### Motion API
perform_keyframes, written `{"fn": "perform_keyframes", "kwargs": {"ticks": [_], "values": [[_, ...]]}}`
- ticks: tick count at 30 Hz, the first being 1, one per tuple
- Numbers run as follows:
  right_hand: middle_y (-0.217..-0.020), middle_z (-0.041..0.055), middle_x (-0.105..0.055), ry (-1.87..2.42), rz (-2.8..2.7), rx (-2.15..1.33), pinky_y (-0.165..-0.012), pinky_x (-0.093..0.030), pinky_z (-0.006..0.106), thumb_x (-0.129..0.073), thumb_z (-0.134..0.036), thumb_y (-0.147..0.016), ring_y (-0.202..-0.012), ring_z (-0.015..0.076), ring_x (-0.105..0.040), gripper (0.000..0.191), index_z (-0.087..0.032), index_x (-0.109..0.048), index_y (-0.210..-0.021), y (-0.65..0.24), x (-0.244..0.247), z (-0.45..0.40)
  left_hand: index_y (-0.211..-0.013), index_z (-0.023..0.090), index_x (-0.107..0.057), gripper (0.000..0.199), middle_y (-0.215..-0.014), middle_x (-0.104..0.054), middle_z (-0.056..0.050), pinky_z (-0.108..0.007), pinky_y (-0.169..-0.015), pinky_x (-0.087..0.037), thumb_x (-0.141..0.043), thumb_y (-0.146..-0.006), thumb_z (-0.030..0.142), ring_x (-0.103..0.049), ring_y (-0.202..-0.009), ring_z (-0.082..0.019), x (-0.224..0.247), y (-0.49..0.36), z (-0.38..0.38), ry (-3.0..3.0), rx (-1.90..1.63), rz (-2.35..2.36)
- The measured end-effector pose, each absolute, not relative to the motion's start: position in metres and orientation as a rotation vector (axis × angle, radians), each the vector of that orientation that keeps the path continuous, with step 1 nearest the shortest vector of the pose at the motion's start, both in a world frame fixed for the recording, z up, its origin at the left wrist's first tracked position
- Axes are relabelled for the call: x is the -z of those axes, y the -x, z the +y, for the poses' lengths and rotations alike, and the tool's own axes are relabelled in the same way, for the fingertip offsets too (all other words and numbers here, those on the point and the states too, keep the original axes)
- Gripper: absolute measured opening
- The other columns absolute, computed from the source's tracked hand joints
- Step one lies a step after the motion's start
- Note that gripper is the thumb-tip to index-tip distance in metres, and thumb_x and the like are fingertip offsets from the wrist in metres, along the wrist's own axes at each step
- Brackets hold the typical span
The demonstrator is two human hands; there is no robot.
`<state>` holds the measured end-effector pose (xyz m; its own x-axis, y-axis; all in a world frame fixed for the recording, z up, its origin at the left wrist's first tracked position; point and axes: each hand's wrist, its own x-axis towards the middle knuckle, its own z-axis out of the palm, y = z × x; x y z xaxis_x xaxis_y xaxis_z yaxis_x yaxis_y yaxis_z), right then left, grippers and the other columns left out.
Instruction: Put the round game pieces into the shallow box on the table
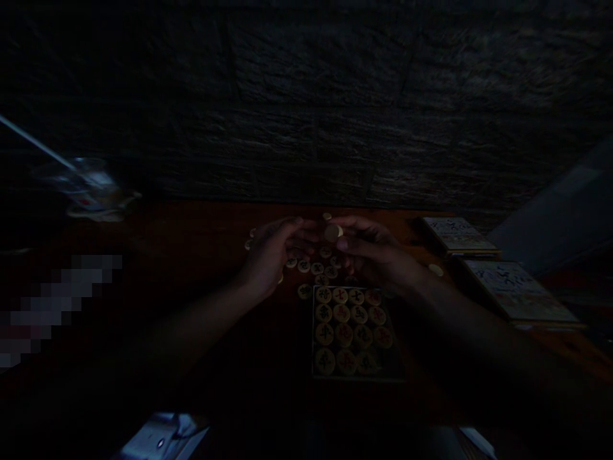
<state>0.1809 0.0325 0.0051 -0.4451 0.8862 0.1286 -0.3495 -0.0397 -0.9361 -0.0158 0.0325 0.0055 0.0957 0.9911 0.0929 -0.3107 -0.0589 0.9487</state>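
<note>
Head view | I've my right hand (378,250) pinching a xiangqi piece (333,233) just off centre, towards three o'clock | left hand (271,252) at nine, fingers curled, grip I can't tell | piece-laden tray (360,379) at five o'clock

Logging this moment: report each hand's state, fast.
Left hand: partly curled; whether it holds anything cannot be told.
Right hand: closed, holding a round piece.

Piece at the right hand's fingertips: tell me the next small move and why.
I'd probably have the right hand lower the held piece into the box's near right corner: that spot looks bare, while its other places hold round pieces.
</note>
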Motion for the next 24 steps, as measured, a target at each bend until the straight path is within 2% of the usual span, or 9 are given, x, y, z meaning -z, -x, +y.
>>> {"fn": "perform_keyframes", "kwargs": {"ticks": [5,9,14,19,24], "values": [[-0.078,-0.0040,-0.072,0.645,-1.282,-1.668,-0.048,-0.055,0.018,-0.088,-0.022,-0.076,-0.056,0.0081,-0.066,0.031,-0.027,-0.078,-0.105,-0.182,-0.005,0.032,-0.086,0.013,-0.076,0.029,-0.080,-0.076,-0.007,-0.025,-0.054,-0.050,-0.071,-0.080,0.040,-0.066,-0.061,-0.015,-0.006,0.016,0.032,-1.072,-1.314,0.856],[-0.074,-0.0034,-0.073,0.720,-1.360,-1.546,-0.048,-0.053,0.019,-0.090,-0.026,-0.075,-0.054,0.0084,-0.064,0.030,-0.025,-0.079,-0.103,-0.182,-0.006,0.032,-0.089,0.013,-0.076,0.028,-0.079,-0.075,-0.007,-0.025,-0.055,-0.050,-0.069,-0.082,0.039,-0.066,-0.062,-0.015,-0.004,0.017,0.033,-1.087,-1.302,0.848],[-0.080,0.0003,-0.077,0.854,-1.610,-1.221,-0.057,-0.057,0.026,-0.088,-0.029,-0.076,-0.060,0.0114,-0.066,0.028,-0.021,-0.080,-0.102,-0.185,-0.013,0.030,-0.091,0.015,-0.077,0.024,-0.081,-0.076,-0.006,-0.025,-0.056,-0.051,-0.068,-0.085,0.037,-0.067,-0.064,-0.014,-0.004,0.017,0.032,-1.149,-1.266,0.848],[-0.093,0.0048,-0.080,0.992,-1.952,-0.801,-0.066,-0.057,0.028,-0.081,-0.031,-0.084,-0.074,0.0158,-0.072,0.032,-0.020,-0.078,-0.114,-0.196,-0.030,0.013,-0.094,0.018,-0.077,0.020,-0.082,-0.077,-0.005,-0.023,-0.056,-0.050,-0.075,-0.084,0.034,-0.069,-0.065,-0.013,-0.006,0.014,0.026,-1.247,-1.241,0.851],[-0.097,0.0057,-0.080,1.162,-2.121,-0.464,-0.060,-0.053,0.025,-0.077,-0.023,-0.086,-0.070,0.0145,-0.070,0.025,-0.021,-0.079,-0.111,-0.207,-0.041,-0.023,-0.096,0.018,-0.077,0.022,-0.080,-0.078,-0.003,-0.024,-0.061,-0.053,-0.083,-0.078,0.029,-0.069,-0.065,-0.012,-0.007,0.006,0.012,-1.308,-1.057,0.785]]}}
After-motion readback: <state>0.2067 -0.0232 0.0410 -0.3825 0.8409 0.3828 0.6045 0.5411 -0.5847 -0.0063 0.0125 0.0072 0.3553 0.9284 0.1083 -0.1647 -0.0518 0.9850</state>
